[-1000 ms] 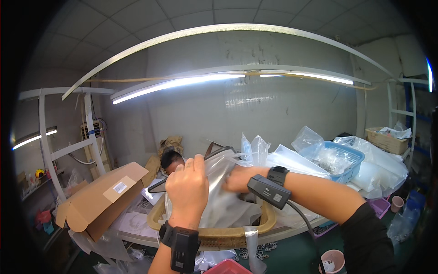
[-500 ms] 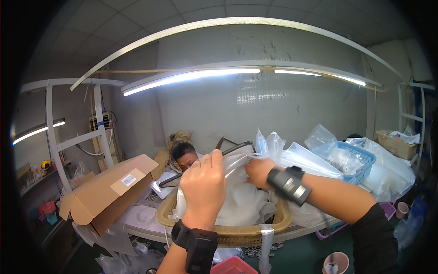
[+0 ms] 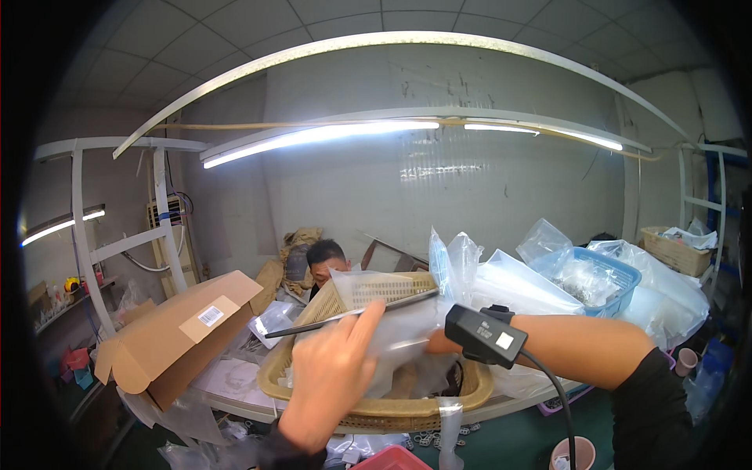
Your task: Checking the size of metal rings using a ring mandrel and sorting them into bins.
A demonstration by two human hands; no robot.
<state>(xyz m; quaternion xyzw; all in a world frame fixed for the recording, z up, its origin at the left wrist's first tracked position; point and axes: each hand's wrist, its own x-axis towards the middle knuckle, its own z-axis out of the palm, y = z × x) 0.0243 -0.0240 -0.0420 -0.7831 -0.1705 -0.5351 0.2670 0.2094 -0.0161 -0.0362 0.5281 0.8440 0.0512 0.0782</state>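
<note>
My left hand is closed around a thin, flat panel with a black edge, seen nearly edge-on and slanting up to the right; its exact kind does not show. Cloudy clear plastic bags hang by the panel and lie in a tan plastic basket below. My right hand reaches in from the right, low over the basket; its fingers are hidden behind the plastic. A black box-shaped device with a cable is strapped at my right wrist.
On the left lies an open cardboard box. A blue basket of clear bags stands at the right, beside white plastic sheets. Across the table a person shows above the basket. A pink bin is below the table edge.
My right hand has moved down from the top of the plastic toward the basket. The panel has tipped to nearly edge-on, and the left hand has lowered. More of the basket's far wall shows.
</note>
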